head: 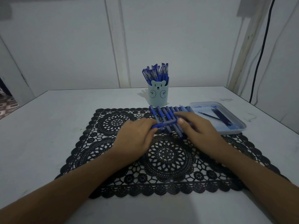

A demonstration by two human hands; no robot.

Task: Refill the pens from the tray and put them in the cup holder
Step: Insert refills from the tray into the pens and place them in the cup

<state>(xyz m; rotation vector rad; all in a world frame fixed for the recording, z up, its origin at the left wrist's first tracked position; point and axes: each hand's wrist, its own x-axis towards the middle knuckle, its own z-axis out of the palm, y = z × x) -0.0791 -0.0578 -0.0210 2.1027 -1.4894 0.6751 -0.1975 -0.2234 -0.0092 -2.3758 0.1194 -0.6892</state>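
Head camera view, dim and blue-tinted, looking down at a white table (40,126). At the far left edge a doorway shows a sliver of patterned floor (6,105), mostly cut off. A black lace placemat (168,159) covers the middle of the table.

Both bare forearms enter from the bottom corners. The left hand (135,136) rests over the placemat's upper part, its fingers curled around the left end of a blue pen (163,124) that lies crosswise; the fingertips are hidden beneath the hand.

Behind, near the table's far edge, stands the pale cup holder (158,94) with a bear face, crowded with upright blue capped pens (156,72).

Just in front of the cup, a row of blue pens (163,113) lies side by side on the placemat's far edge; the held pen crosses above them. The row's count is hard to make out, since the right hand (194,126) covers part of it. That hand pinches the pen's right end under the thumb, index finger stretched over the row, other fingers hidden.

Further right, touching the placemat's corner, sits a shallow pale tray (239,125) holding a thin dark refill (208,116) and a blurred dark bundle (220,116). A black cable (262,50) hangs down the wall.
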